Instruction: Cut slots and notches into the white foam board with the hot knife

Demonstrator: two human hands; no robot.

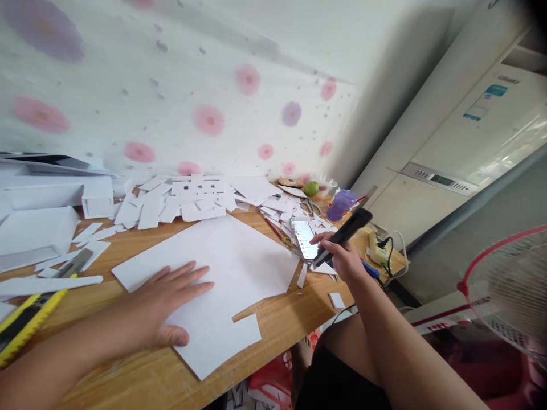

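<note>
My left hand (168,299) lies flat with fingers spread on a large white sheet (239,267) on the wooden table (282,319). My right hand (342,259) is closed around a long black tool (344,234) that points up and to the right. Its forefinger reaches toward a phone (304,239) with a lit screen, lying just beyond the sheet's right edge.
Several white cut-out pieces (192,199) are heaped along the wall. White boxes (36,230) stand at the left, with a yellow-black utility knife (25,322) near the front left edge. Scissors (311,206), a green fruit (310,188), a purple object (341,204), a power strip (378,247) and a fan (508,290) are at the right.
</note>
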